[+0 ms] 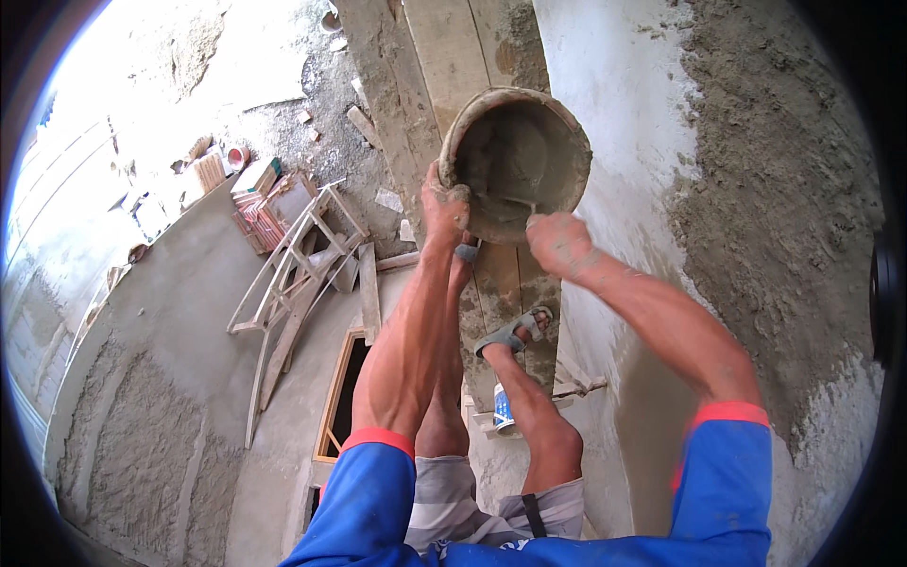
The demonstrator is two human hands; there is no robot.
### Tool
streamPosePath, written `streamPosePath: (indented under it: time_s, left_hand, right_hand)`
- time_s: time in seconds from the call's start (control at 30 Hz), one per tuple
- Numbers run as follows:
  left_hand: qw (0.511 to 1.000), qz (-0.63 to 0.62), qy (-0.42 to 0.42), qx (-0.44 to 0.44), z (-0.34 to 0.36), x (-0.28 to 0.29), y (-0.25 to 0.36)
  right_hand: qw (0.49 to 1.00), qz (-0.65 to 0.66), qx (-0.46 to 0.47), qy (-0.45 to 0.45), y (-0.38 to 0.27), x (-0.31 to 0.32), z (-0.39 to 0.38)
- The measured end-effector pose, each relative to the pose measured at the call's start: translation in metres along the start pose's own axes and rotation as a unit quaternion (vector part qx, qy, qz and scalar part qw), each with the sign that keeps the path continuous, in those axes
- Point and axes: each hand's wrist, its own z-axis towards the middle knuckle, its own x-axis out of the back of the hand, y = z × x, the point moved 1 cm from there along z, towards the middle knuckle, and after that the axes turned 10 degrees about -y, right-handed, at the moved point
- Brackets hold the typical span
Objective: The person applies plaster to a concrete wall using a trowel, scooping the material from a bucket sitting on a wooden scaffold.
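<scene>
Wall (652, 222) is part-coated with rough mortar (775, 161), pale strip (605, 85) apparently left uncovered; bucket (572, 161), grey mix (501, 156) left inside, is gripped above planks (444, 57) by left hand (444, 206); right hand (557, 243) closed beside it, hold unclear.

"What sort of place is this, then?"

"A building site, by the look of it. See the wall (619, 113) beside us: pale and smooth in one part, coated with rough grey mortar (770, 161) in another."

"Couldn't it be a workshop?"

"I doubt it. There are smeared planks (449, 57) underfoot and a bucket (529, 94) caked in grey. Over there: broken pieces (388, 199) on the ground, a stack of reddish blocks (274, 213), a rough timber frame (283, 300), a wood-edged opening (333, 397)."
</scene>
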Motion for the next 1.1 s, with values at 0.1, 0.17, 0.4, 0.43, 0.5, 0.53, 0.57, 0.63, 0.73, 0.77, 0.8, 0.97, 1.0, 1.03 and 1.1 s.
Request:
streamPosePath:
  time_s: [0.1, 0.17, 0.4, 0.43, 0.5, 0.53, 0.57, 0.63, 0.73, 0.77, 0.8, 0.97, 1.0, 1.03, 1.1]
  left_hand:
    - [0.996, 0.06, 0.029, 0.051, -0.006, 0.015, -0.005]
    - [0.999, -0.021, 0.023, 0.015, -0.006, 0.007, -0.002]
    - [0.999, 0.014, 0.031, 0.032, -0.006, 0.004, -0.003]
    - [0.999, -0.001, 0.036, 0.023, -0.009, 0.003, -0.002]
    - [0.999, -0.02, 0.039, 0.014, -0.011, -0.003, -0.004]
    - [0.998, -0.047, 0.05, 0.005, -0.012, -0.003, -0.009]
    - [0.995, -0.075, 0.061, -0.004, -0.011, -0.003, -0.013]
    - [0.997, -0.064, 0.05, -0.001, -0.008, -0.001, -0.018]
    - [0.996, -0.079, 0.043, 0.003, -0.009, -0.001, -0.018]
    - [0.993, -0.105, 0.049, 0.002, -0.011, -0.002, -0.017]
    - [0.993, -0.105, 0.048, 0.002, -0.012, -0.003, -0.016]
    - [0.998, 0.062, 0.006, 0.025, -0.02, -0.001, -0.006]
    - [0.998, 0.06, 0.004, 0.023, -0.017, 0.0, -0.004]
    - [0.999, 0.04, 0.004, 0.007, -0.016, 0.004, -0.006]
    - [1.0, 0.022, 0.006, -0.008, -0.016, 0.008, -0.009]
  right_hand:
    - [0.992, -0.017, 0.059, 0.113, 0.005, 0.057, -0.013]
    - [0.994, -0.023, -0.003, 0.11, 0.015, 0.068, 0.013]
    - [0.999, 0.018, -0.046, -0.006, 0.031, 0.035, 0.04]
    - [1.0, 0.008, -0.017, -0.008, 0.03, 0.039, 0.032]
    - [0.999, 0.013, 0.006, -0.035, 0.038, 0.024, 0.038]
    - [0.998, 0.018, 0.032, -0.058, 0.037, 0.024, 0.04]
    - [0.998, 0.017, 0.032, -0.055, 0.037, 0.025, 0.043]
    - [0.991, 0.043, 0.003, -0.129, 0.034, 0.027, 0.049]
    - [0.981, 0.098, -0.015, -0.169, 0.033, 0.033, 0.047]
    - [0.981, 0.099, -0.017, -0.169, 0.033, 0.034, 0.045]
    - [0.97, 0.155, -0.019, -0.187, 0.032, 0.033, 0.042]
    - [0.879, 0.438, 0.01, -0.189, 0.032, -0.006, 0.03]
    - [0.82, 0.545, 0.032, -0.174, 0.032, -0.021, 0.033]
    - [0.747, 0.642, 0.059, -0.16, 0.026, -0.025, 0.032]
    - [0.674, 0.717, 0.05, -0.172, 0.008, -0.037, 0.034]
